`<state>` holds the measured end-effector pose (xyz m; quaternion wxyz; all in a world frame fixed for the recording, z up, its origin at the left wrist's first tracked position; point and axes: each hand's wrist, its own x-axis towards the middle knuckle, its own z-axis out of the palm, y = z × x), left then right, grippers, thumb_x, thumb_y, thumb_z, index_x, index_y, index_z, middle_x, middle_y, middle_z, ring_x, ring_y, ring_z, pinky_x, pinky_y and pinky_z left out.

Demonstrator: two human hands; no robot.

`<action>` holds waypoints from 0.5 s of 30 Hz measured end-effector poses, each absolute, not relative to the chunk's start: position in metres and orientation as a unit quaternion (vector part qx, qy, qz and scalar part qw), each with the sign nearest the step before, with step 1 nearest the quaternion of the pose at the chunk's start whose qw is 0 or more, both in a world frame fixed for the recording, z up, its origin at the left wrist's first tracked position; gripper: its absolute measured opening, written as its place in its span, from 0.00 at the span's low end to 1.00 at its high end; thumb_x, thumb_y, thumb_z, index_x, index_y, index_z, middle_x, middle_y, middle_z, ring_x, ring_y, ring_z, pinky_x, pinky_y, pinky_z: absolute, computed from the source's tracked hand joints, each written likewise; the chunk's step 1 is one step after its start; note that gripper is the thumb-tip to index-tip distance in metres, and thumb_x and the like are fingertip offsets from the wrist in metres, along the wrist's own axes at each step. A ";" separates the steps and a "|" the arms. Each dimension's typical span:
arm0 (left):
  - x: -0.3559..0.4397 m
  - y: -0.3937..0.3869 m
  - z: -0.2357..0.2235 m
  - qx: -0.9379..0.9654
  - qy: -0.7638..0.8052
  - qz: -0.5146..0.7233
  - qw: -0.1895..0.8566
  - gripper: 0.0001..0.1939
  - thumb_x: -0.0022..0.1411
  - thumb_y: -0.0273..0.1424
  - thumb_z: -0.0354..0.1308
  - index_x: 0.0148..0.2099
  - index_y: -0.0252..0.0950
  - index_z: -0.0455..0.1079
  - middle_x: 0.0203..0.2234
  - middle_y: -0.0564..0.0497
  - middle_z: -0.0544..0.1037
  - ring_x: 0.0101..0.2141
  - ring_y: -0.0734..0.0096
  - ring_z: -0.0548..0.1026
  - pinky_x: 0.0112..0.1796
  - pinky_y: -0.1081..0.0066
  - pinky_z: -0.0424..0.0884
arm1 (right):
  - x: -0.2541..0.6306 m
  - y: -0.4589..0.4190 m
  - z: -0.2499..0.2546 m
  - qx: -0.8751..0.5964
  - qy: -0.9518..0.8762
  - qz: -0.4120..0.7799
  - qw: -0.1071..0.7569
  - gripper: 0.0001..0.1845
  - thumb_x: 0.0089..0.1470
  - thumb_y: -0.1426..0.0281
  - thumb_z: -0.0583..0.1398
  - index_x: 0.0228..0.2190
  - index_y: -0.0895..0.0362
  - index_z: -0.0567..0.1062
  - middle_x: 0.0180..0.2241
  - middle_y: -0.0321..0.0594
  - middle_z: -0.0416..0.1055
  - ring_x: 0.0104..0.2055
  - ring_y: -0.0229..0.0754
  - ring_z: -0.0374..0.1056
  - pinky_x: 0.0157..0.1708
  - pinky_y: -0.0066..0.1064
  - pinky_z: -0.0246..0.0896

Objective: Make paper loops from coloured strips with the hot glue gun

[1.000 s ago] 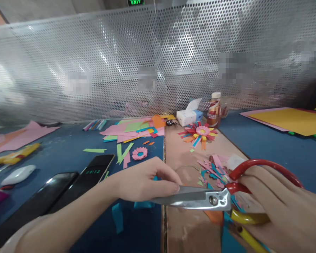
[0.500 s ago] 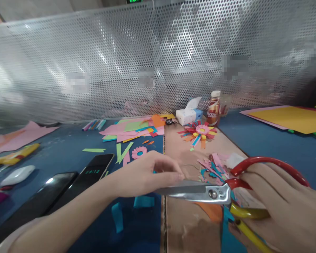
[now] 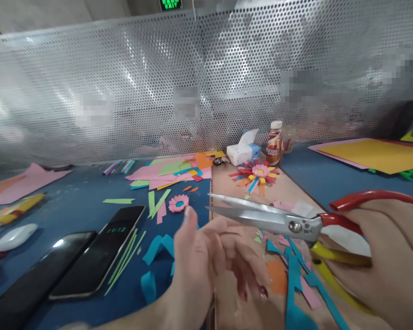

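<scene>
Scissors (image 3: 296, 224), at the centre of the arrangement, lie in the grip of the right hand (image 3: 392, 243), whose fingers are closed around the red and yellow handles. The blades are slightly parted and point left, with no paper visible between them. The left hand (image 3: 215, 256) is just below the blades, thumb raised and apart, fingers loosely curled; no object can be seen in its grasp.

Below the scissors are blue scraps (image 3: 294, 293), a pink scrap (image 3: 309, 293) and an orange piece (image 3: 277, 277). Beyond the scissors rests a layered flower (image 3: 260, 171) with multicoloured petals; beyond that, a tissue pack (image 3: 241, 154) and an upright bottle (image 3: 274, 146). Left of the blade tips lies a pink rosette (image 3: 172, 204) with a blue centre. Farther left and nearer are curled blue strips (image 3: 158, 247), thin green strips (image 3: 124, 261) and a phone (image 3: 99, 256) on the blue surface (image 3: 89, 183). Far left beyond the scissors is a paper pile (image 3: 165, 169); far right beyond them, broad yellow paper (image 3: 375, 153).

Judged by state, the flower appears assembled and the rosette formed, though the two lie apart. The strips are cut but loose; the yellow paper looks uncut.
</scene>
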<state>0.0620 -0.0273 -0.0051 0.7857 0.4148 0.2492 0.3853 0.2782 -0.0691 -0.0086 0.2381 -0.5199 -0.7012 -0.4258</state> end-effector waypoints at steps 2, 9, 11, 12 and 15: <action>0.065 -0.030 -0.010 0.429 0.267 0.359 0.785 0.31 0.48 0.55 0.45 0.32 0.30 0.67 0.15 0.46 0.75 0.14 0.72 0.67 0.17 0.76 0.61 | 0.279 -0.071 -0.009 -0.527 -0.711 -0.414 0.212 0.16 0.46 0.57 0.51 0.28 0.56 0.68 0.31 0.44 0.67 0.36 0.54 0.63 0.22 0.36 0.55; 0.067 -0.034 -0.021 0.439 0.315 0.343 0.769 0.22 0.55 0.47 0.44 0.25 0.33 0.64 0.05 0.53 0.67 0.08 0.78 0.62 0.16 0.78 0.60 | 0.271 -0.075 -0.013 -0.526 -0.725 -0.402 0.189 0.15 0.47 0.63 0.47 0.27 0.57 0.70 0.30 0.44 0.67 0.35 0.54 0.63 0.26 0.38 0.57; 0.068 -0.034 -0.022 0.439 0.303 0.337 0.776 0.20 0.56 0.45 0.43 0.25 0.34 0.61 0.05 0.55 0.66 0.07 0.78 0.61 0.14 0.79 0.58 | 0.269 -0.074 -0.012 -0.521 -0.730 -0.399 0.191 0.15 0.47 0.64 0.48 0.30 0.57 0.69 0.32 0.44 0.67 0.35 0.53 0.63 0.26 0.38 0.57; 0.068 -0.035 -0.022 0.439 0.300 0.334 0.778 0.18 0.56 0.44 0.43 0.25 0.35 0.60 0.05 0.55 0.65 0.07 0.78 0.61 0.13 0.79 0.57 | 0.269 -0.074 -0.012 -0.518 -0.730 -0.401 0.194 0.14 0.47 0.64 0.48 0.31 0.58 0.69 0.32 0.44 0.67 0.35 0.53 0.63 0.26 0.37 0.57; 0.070 -0.036 -0.022 0.437 0.291 0.333 0.783 0.14 0.56 0.41 0.42 0.26 0.36 0.56 0.03 0.58 0.62 0.06 0.78 0.58 0.12 0.78 0.56 | 0.271 -0.073 -0.013 -0.505 -0.723 -0.424 0.207 0.11 0.49 0.65 0.50 0.32 0.58 0.67 0.32 0.43 0.65 0.34 0.50 0.63 0.24 0.34 0.55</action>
